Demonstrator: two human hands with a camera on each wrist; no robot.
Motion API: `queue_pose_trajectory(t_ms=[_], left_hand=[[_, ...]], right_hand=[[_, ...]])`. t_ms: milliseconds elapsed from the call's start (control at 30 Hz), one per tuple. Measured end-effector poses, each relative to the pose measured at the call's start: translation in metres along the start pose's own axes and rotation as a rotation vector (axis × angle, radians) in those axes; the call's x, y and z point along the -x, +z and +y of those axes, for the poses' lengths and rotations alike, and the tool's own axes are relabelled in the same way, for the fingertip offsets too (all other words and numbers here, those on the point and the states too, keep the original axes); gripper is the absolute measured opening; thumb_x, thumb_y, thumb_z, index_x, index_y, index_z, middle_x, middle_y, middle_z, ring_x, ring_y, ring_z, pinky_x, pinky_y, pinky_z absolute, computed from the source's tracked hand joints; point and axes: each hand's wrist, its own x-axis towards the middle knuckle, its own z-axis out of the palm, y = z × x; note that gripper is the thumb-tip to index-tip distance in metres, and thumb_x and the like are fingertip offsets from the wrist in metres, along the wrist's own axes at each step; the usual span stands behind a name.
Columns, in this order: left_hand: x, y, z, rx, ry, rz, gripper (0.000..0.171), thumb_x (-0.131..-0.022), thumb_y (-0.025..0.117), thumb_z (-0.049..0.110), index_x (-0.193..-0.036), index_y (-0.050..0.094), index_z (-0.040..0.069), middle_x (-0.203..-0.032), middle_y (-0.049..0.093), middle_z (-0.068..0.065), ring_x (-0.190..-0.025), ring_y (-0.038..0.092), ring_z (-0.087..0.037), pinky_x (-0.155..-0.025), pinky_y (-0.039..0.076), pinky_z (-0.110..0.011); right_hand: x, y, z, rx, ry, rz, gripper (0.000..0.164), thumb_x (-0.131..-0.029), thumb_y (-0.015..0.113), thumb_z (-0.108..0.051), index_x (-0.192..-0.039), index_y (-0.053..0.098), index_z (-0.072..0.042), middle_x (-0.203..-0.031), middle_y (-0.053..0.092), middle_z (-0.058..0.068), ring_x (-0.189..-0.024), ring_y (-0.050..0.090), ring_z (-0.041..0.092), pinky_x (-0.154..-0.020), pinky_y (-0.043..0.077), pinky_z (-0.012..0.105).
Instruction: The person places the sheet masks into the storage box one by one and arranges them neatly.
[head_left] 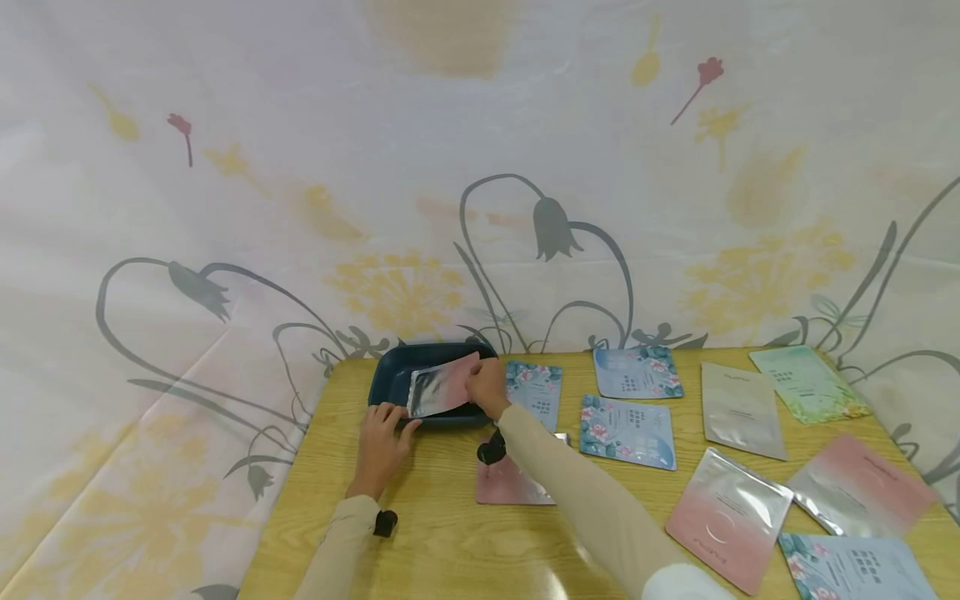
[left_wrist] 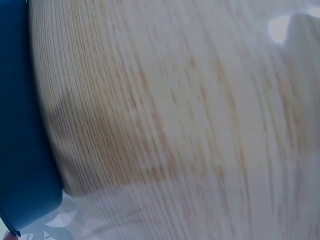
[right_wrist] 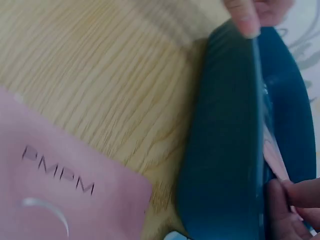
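Observation:
A dark blue plastic basin [head_left: 390, 373] stands near the wall on the wooden table. My left hand [head_left: 378, 442] grips its near rim at the left; the right wrist view shows that thumb on the rim and the fingers on the inner side. My right hand [head_left: 487, 387] pinches one end of a pink and silver face mask packet [head_left: 442, 388], which slopes down inside the basin with its silver end by the near wall. Behind my right forearm lies a pink packet [right_wrist: 75, 185] marked PMPM. The left wrist view catches only the basin's outer side [left_wrist: 22, 125] and bare wood.
A blue floral packet [head_left: 534, 390] lies just right of the basin. Farther right are two more blue packets, a grey one [head_left: 741, 410], a green one [head_left: 810, 383] and pink-silver ones [head_left: 729, 521]. A flower-patterned cloth [head_left: 450, 275] hangs behind the table.

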Motion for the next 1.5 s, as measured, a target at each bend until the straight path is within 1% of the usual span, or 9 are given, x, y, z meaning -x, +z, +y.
queue_pose_trajectory(t_ms=[67, 133, 367, 500, 600, 833, 1000, 1300, 1500], left_hand=[[-0.001, 0.0, 0.0, 0.009, -0.011, -0.003, 0.019, -0.079, 0.076, 0.015, -0.083, 0.062, 0.004, -0.084, 0.053, -0.01, -0.073, 0.045, -0.03, -0.069, 0.04, -0.045], [-0.001, 0.001, 0.0, 0.008, -0.014, 0.001, 0.019, -0.079, 0.077, 0.016, -0.083, 0.063, 0.003, -0.084, 0.053, -0.01, -0.074, 0.046, -0.03, -0.069, 0.041, -0.045], [0.0, 0.004, -0.003, 0.017, -0.017, 0.028, 0.02, -0.077, 0.078, 0.015, -0.081, 0.061, 0.005, -0.082, 0.053, -0.009, -0.072, 0.045, -0.029, -0.068, 0.039, -0.044], [0.0, 0.005, -0.004, 0.017, -0.013, 0.039, 0.021, -0.077, 0.079, 0.016, -0.081, 0.061, 0.005, -0.082, 0.053, -0.009, -0.072, 0.045, -0.029, -0.069, 0.039, -0.044], [0.0, 0.006, -0.003, 0.028, -0.026, 0.037, 0.021, -0.077, 0.079, 0.015, -0.081, 0.061, 0.005, -0.082, 0.053, -0.009, -0.072, 0.045, -0.03, -0.07, 0.039, -0.044], [-0.001, 0.006, -0.001, 0.035, -0.049, 0.014, 0.02, -0.079, 0.077, 0.016, -0.083, 0.063, 0.003, -0.083, 0.054, -0.009, -0.074, 0.045, -0.029, -0.07, 0.039, -0.043], [0.0, 0.004, -0.001, 0.034, -0.058, 0.01, 0.021, -0.078, 0.078, 0.015, -0.083, 0.063, 0.001, -0.083, 0.053, -0.01, -0.074, 0.045, -0.031, -0.071, 0.039, -0.045], [0.0, 0.002, -0.001, 0.008, -0.068, -0.021, 0.021, -0.078, 0.078, 0.016, -0.084, 0.063, 0.002, -0.084, 0.053, -0.009, -0.077, 0.045, -0.029, -0.07, 0.039, -0.047], [-0.002, 0.001, -0.001, 0.016, -0.05, -0.004, 0.021, -0.077, 0.078, 0.014, -0.084, 0.064, 0.0, -0.084, 0.054, -0.011, -0.076, 0.046, -0.03, -0.068, 0.039, -0.048]], right_hand=[[0.0, -0.002, 0.002, 0.123, -0.106, -0.001, 0.049, -0.08, 0.052, 0.014, -0.047, 0.028, -0.013, -0.041, 0.022, -0.004, -0.033, 0.019, 0.009, -0.035, 0.021, 0.023], [0.0, -0.003, 0.004, 0.223, -0.191, 0.005, 0.054, -0.081, 0.055, 0.012, -0.045, 0.026, -0.016, -0.04, 0.018, -0.005, -0.034, 0.015, 0.009, -0.036, 0.018, 0.023], [0.002, -0.003, 0.004, 0.457, -0.305, 0.02, 0.039, -0.077, 0.065, 0.007, -0.047, 0.046, -0.011, -0.042, 0.038, -0.002, -0.037, 0.04, 0.013, -0.041, 0.031, 0.021], [-0.002, 0.0, 0.006, 0.468, -0.289, -0.006, 0.051, -0.078, 0.065, 0.007, -0.045, 0.033, -0.014, -0.04, 0.028, -0.003, -0.036, 0.034, 0.013, -0.041, 0.027, 0.022], [-0.004, 0.0, 0.006, 0.477, -0.225, -0.053, 0.049, -0.079, 0.066, 0.006, -0.047, 0.034, -0.013, -0.043, 0.034, 0.0, -0.042, 0.042, 0.017, -0.045, 0.031, 0.024], [-0.002, -0.001, -0.001, 0.467, -0.094, -0.13, 0.011, -0.079, 0.068, 0.006, -0.072, 0.06, 0.004, -0.067, 0.06, 0.016, -0.056, 0.06, 0.026, -0.046, 0.041, 0.028], [0.004, -0.001, -0.005, 0.491, -0.104, -0.168, 0.016, -0.08, 0.066, 0.004, -0.069, 0.056, -0.002, -0.054, 0.05, 0.006, -0.044, 0.047, 0.017, -0.043, 0.035, 0.027], [0.005, -0.01, -0.016, 0.471, -0.193, -0.255, 0.03, -0.076, 0.062, 0.007, -0.057, 0.045, -0.009, -0.051, 0.036, 0.0, -0.043, 0.03, 0.012, -0.044, 0.028, 0.027], [0.0, -0.038, -0.022, 0.426, -0.226, -0.342, 0.022, -0.077, 0.059, 0.008, -0.06, 0.057, -0.007, -0.059, 0.047, 0.002, -0.048, 0.031, 0.012, -0.046, 0.03, 0.026]])
